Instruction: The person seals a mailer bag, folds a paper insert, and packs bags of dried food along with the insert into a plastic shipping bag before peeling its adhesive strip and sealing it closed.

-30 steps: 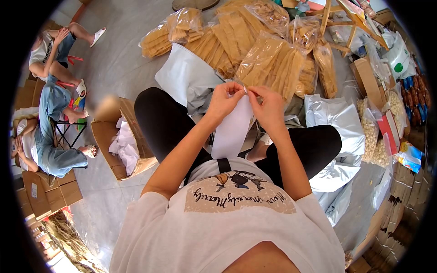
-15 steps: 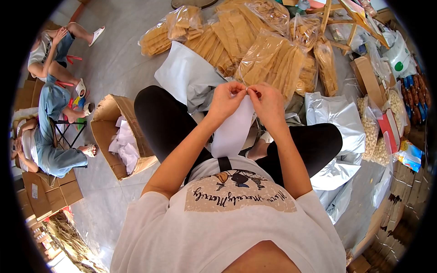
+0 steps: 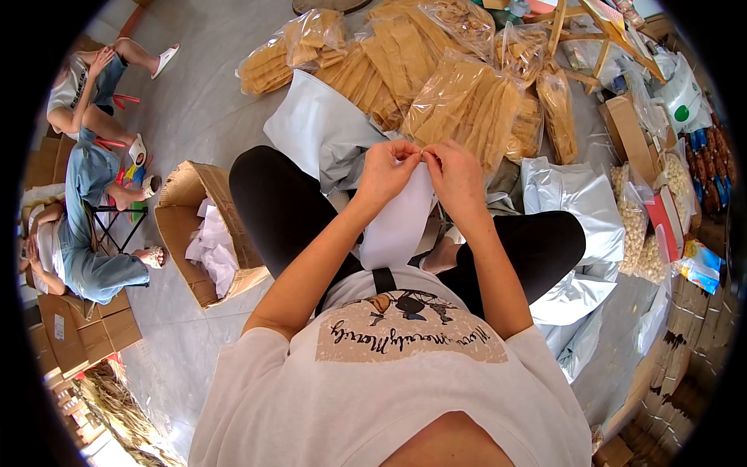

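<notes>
A white strip of what looks like paper (image 3: 398,222) hangs down from my fingertips toward my lap. My left hand (image 3: 385,173) is closed in a pinch at the strip's upper end. Close beside it, almost touching, my right hand (image 3: 455,177) also pinches near the top corner; the exact spot between its fingertips is hard to make out. Behind my hands lie clear bags of flat tan strips (image 3: 459,105). A silver-grey pouch (image 3: 315,124) lies just left of my left hand.
An open cardboard box (image 3: 177,212) holding crumpled white paper (image 3: 212,245) stands left of my knee. Silver pouches (image 3: 576,202) and bags of pale pieces (image 3: 626,210) lie to the right. Two people sit at the far left. A wooden frame (image 3: 599,47) stands at upper right.
</notes>
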`<state>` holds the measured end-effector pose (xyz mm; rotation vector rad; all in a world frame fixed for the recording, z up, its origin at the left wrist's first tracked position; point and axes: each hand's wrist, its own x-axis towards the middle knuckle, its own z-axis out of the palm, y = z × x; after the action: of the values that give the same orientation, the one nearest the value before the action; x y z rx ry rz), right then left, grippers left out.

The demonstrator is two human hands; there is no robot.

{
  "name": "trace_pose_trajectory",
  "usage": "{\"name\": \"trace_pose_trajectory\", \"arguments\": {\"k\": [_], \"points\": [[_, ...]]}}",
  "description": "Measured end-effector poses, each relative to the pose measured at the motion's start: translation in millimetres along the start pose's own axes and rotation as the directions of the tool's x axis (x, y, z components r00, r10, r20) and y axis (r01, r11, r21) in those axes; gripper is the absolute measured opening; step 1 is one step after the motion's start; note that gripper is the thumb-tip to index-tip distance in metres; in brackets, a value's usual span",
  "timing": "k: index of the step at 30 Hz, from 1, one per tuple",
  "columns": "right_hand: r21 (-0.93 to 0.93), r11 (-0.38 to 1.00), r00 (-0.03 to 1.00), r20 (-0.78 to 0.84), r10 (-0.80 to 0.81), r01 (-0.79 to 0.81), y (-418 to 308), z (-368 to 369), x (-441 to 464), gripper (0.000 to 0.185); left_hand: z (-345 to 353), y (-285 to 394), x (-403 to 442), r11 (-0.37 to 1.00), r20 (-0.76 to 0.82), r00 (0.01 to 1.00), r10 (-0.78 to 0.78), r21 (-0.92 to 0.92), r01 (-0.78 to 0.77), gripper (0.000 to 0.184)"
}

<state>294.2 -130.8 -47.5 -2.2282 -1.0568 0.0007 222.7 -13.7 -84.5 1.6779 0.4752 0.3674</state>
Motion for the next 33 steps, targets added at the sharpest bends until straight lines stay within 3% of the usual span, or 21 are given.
{"name": "trace_pose_trajectory", "arguments": {"k": [26, 33], "points": [[-0.122, 0.993, 1.000, 0.031, 0.000, 0.004, -2.1, 4.3, -1.1, 0.009, 0.9, -4.4, 0.5, 0.999, -0.041, 0.999, 0.001, 0.053, 0.001, 0.012], [-0.042, 0.999, 1.000, -0.028, -0.007, 0.006, -0.1, 6.4, -3.2, 0.010, 2.2, -3.1, 0.6, 0.999, -0.040, 0.999, -0.037, -0.023, 0.036, 0.016]]}}
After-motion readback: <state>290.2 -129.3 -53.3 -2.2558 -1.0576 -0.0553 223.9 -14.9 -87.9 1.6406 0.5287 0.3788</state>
